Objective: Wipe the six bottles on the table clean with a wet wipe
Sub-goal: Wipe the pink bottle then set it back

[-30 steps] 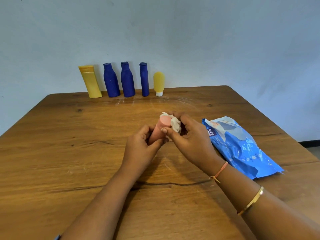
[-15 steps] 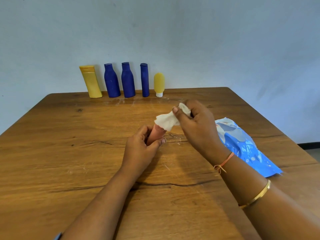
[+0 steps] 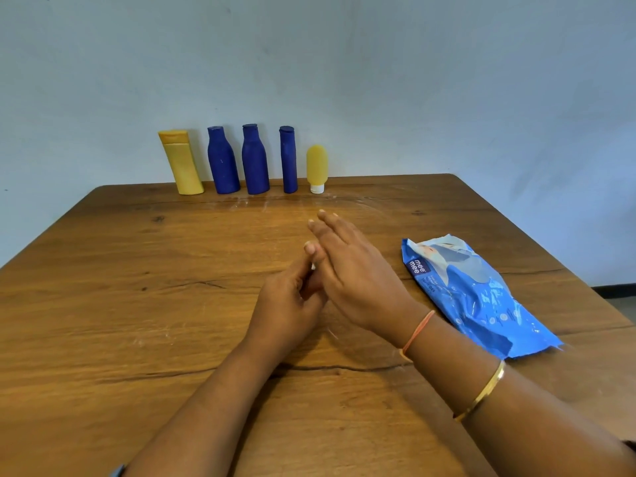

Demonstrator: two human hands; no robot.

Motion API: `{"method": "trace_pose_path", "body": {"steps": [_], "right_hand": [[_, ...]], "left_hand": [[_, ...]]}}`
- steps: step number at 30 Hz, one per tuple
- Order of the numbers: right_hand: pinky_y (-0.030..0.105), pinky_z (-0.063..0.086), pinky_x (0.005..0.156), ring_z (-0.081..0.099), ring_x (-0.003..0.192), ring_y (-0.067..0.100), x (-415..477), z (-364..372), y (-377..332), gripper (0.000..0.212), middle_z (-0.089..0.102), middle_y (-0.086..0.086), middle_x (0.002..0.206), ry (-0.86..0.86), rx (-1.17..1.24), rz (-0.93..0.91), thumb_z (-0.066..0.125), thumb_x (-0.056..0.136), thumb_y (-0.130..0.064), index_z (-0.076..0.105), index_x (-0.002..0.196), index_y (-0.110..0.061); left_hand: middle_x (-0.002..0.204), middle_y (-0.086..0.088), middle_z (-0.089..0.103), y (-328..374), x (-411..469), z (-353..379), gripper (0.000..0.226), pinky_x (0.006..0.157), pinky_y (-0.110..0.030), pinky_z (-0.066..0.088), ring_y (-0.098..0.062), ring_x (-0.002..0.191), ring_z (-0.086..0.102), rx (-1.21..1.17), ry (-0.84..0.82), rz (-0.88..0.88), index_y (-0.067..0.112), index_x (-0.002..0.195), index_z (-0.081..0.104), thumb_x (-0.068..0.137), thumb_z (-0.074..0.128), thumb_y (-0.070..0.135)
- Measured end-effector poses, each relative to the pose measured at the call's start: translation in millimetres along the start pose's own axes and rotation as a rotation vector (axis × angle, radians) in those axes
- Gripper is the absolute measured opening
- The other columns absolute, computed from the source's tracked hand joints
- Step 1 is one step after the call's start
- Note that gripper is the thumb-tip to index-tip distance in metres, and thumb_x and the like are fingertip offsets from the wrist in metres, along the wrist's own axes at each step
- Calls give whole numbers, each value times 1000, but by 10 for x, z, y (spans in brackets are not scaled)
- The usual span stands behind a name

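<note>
Currently both hands meet mid-table. Left hand: fingers curled inward, back of the hand facing up. Right hand: flat, fingers straight and close together, laid over the left fingers and angled away to the left. The right hand hides what the left is curled round, so I can't tell whether it holds anything. A white sliver shows in the gap between the hands, too small to identify.

Five bottles are in view, well beyond the hands, in an upright row along the far edge of the table against the wall. Left to right:
- yellow bottle: flat-sided, darker yellow cap, leans slightly left at the top
- first blue bottle: dark blue, narrow neck, wider body
- second blue bottle: same shape and colour, just beside the first
- slim blue bottle: straight, narrow, same blue
- small yellow tube: rounded top, standing on its white cap, shortest of the row

There are small gaps between neighbours and none are touching. The blue surfaces look matte with faint pale specks. The tube sits almost straight ahead of the right fingertips.

Wipe pack: blue and white, printed "mee mee". It lies flat to the right of the right hand, near the wrist but apart from it, with its long axis running diagonally toward the near-right corner.

The right arm carries an orange thread band at the wrist and a gold bangle further up the forearm.
</note>
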State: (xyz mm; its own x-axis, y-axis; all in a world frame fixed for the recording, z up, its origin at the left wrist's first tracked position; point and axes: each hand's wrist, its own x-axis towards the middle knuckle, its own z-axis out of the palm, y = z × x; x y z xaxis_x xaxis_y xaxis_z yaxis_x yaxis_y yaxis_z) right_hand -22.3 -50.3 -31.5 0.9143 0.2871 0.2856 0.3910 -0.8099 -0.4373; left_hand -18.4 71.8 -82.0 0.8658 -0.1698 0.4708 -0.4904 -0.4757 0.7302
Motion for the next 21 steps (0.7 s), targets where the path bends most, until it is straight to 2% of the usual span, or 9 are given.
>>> {"method": "trace_pose_path", "body": {"steps": [2, 4, 6, 7, 9, 12, 15, 18, 21], "right_hand": [[26, 22, 108, 28, 136, 11, 55, -33, 59, 47, 34, 1, 148, 4, 90, 60, 24, 100, -39, 37, 140, -17], [22, 37, 95, 47, 113, 8, 40, 11, 84, 39, 52, 1, 124, 73, 144, 42, 28, 100, -34, 49, 127, -15], [14, 40, 75, 49, 89, 1, -8, 94, 85, 28, 53, -6, 101, 178, 205, 15, 33, 99, -30, 54, 112, -17], [12, 39, 71, 49, 85, 0, -24, 132, 84, 25, 51, -8, 97, 229, 248, 13, 36, 98, -29, 55, 108, -17], [8, 38, 72, 50, 88, 0, -34, 186, 82, 24, 53, -6, 100, 307, 329, 26, 38, 98, -26, 58, 108, -15], [10, 37, 88, 48, 109, 4, -70, 221, 75, 37, 51, 0, 123, 297, 235, -19, 36, 96, -27, 52, 127, -13], [31, 32, 108, 33, 134, 20, -149, 273, 73, 52, 37, 11, 144, 244, 20, -82, 30, 91, -23, 35, 140, -7], [42, 30, 109, 31, 136, 31, -187, 281, 96, 55, 38, 20, 143, 209, -149, -166, 30, 86, -18, 36, 137, 2], [36, 25, 112, 24, 138, 18, -146, 197, 89, 53, 33, 13, 148, 125, -44, -177, 32, 88, -13, 34, 141, -4]], "left_hand": [[62, 16, 56, 1, -1, 19, 30, 53, -7, 38, 2, 59, 56, -2, -7, 6, 32, 93, 56, 79, 68, 8], [63, 16, 58, 3, 9, 29, 31, 54, -8, 39, 3, 61, 57, -28, 13, -30, 35, 86, 54, 79, 69, 10], [63, 17, 59, 10, 16, 30, 30, 54, -9, 41, 3, 61, 58, -54, 17, -74, 37, 78, 52, 79, 70, 13], [61, 18, 59, 11, 18, 29, 30, 54, -9, 40, 4, 60, 57, -71, 14, -89, 36, 74, 52, 79, 70, 13], [59, 20, 59, 8, 17, 25, 30, 54, -8, 39, 6, 58, 56, -97, 16, -104, 35, 72, 52, 79, 70, 12], [73, 10, 67, -25, 29, 30, 12, 62, -18, 50, 0, 68, 63, -217, 19, -179, 27, 90, 64, 83, 67, 19], [73, 6, 66, -49, 42, 38, 8, 63, -20, 51, -1, 69, 63, -269, 38, -222, 24, 87, 63, 85, 65, 16], [70, 9, 63, -39, 35, 36, 19, 56, -15, 48, 1, 63, 60, -201, 25, -196, 27, 82, 58, 81, 67, 10], [74, 6, 65, -62, 30, 39, 13, 58, -21, 50, -4, 65, 61, -99, 12, -162, 22, 91, 60, 82, 67, 15]]}}
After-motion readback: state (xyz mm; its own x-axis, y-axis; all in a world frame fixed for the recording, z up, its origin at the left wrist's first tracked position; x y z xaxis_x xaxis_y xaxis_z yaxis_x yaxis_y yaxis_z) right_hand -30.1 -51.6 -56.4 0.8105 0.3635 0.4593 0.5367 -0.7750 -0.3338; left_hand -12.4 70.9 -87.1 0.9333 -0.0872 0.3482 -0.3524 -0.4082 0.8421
